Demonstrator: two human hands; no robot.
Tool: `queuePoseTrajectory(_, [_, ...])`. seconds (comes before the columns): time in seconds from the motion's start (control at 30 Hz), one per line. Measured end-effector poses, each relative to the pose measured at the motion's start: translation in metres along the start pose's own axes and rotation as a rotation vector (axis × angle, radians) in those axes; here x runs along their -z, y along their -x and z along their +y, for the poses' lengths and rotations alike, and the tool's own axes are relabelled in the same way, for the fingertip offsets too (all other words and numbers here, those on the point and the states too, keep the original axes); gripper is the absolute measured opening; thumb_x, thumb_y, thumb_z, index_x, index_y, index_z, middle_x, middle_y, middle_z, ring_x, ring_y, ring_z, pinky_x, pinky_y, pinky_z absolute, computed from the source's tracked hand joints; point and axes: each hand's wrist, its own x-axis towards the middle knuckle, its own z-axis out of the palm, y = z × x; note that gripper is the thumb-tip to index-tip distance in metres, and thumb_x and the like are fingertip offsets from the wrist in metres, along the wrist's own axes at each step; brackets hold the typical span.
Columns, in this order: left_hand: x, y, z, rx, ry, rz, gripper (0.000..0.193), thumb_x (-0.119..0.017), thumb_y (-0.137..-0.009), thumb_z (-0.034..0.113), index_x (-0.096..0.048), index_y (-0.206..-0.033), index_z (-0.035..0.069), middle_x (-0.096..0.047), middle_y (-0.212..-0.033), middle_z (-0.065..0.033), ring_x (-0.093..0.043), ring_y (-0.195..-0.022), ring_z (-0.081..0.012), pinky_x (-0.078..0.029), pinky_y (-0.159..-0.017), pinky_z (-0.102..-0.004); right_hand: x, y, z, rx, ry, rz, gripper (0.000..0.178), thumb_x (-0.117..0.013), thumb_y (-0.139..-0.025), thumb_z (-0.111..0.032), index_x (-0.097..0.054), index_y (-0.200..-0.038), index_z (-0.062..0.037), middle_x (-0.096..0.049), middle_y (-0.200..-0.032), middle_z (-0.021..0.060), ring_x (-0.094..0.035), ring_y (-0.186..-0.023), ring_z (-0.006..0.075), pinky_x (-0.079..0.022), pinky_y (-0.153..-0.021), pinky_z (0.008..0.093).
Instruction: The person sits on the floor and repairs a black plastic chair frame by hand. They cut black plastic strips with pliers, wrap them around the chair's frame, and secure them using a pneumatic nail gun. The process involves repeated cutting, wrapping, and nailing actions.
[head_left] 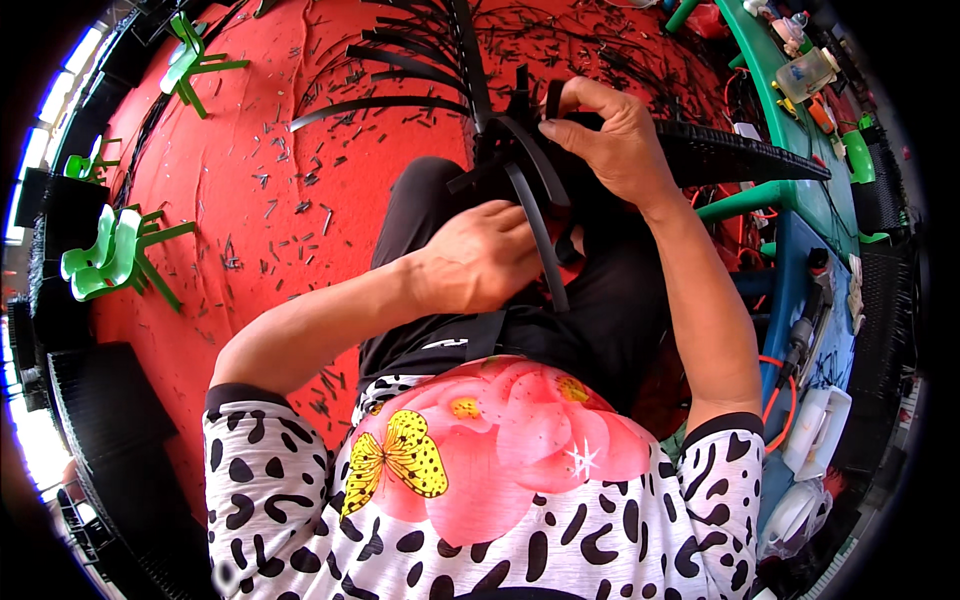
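Note:
Across my lap lies a black woven piece (500, 150) of flat strips, with loose strip ends standing out from it. My right hand (615, 145) is at its upper right, thumb and forefinger pinched on a short upright black strip (554, 98). Low on the piece, my left hand (470, 260) is curled against its near side. Its fingertips are hidden under the work, so what they grip cannot be made out. A curved black strip (540, 225) bends down past the left fingers toward my waist. A long fringed part (465, 60) of the piece reaches away from me.
Short black strip scraps (300, 207) litter the red floor (230, 180). Small green chairs (125, 255) stand at the left. At the right, a green table (760, 60) carries bottles and tools; a blue surface (800, 270) beside it holds a tool with an orange cord. A black woven panel (740, 155) juts rightward.

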Motion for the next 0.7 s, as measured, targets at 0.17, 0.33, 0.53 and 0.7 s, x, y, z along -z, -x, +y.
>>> queuePoseTrajectory(0.17, [0.001, -0.040, -0.012, -0.183, -0.053, 0.120, 0.026, -0.060, -0.065, 0.016, -0.063, -0.085, 0.000, -0.059, -0.096, -0.0132, -0.060, -0.092, -0.0291, -0.049, -0.084, -0.0408, 0.002, 0.003, -0.001, -0.024, 0.034, -0.029, 0.014, -0.071, -0.080, -0.013, -0.064, -0.084, -0.0006, -0.063, -0.072, 0.0021, -0.056, -0.068, 0.0087, -0.046, -0.064, 0.0256])
queuePoseTrajectory(0.33, [0.024, -0.052, -0.043, -0.206, -0.197, 0.227, 0.023, -0.062, -0.062, 0.012, -0.061, -0.080, 0.000, -0.056, -0.090, -0.0135, -0.058, -0.083, -0.0308, -0.048, -0.081, -0.0449, 0.006, 0.004, 0.000, -0.059, -0.144, 0.088, 0.012, -0.065, -0.087, -0.013, -0.064, -0.082, -0.0023, -0.057, -0.066, -0.0026, -0.047, -0.063, 0.0034, -0.041, -0.057, 0.0228])
queuePoseTrajectory(0.53, [0.018, -0.042, -0.062, 0.091, -0.357, 0.214, 0.030, -0.071, -0.068, 0.011, -0.059, -0.093, 0.000, -0.057, -0.093, -0.0134, -0.058, -0.085, -0.0300, -0.046, -0.082, -0.0420, 0.000, 0.014, 0.002, -0.042, -0.171, 0.213, 0.014, -0.066, -0.087, -0.012, -0.061, -0.079, -0.0011, -0.053, -0.064, -0.0034, -0.043, -0.059, 0.0032, -0.037, -0.052, 0.0215])
queuePoseTrajectory(0.7, [0.012, -0.043, -0.069, 0.083, -0.369, 0.285, 0.017, -0.067, -0.072, 0.020, -0.059, -0.079, 0.006, -0.055, -0.076, -0.0052, -0.057, -0.074, -0.0226, -0.042, -0.076, -0.0363, -0.015, 0.030, -0.013, 0.073, -0.057, 0.317, 0.015, -0.065, -0.089, -0.009, -0.058, -0.078, -0.0013, -0.052, -0.064, -0.0033, -0.042, -0.059, 0.0035, -0.036, -0.052, 0.0213])
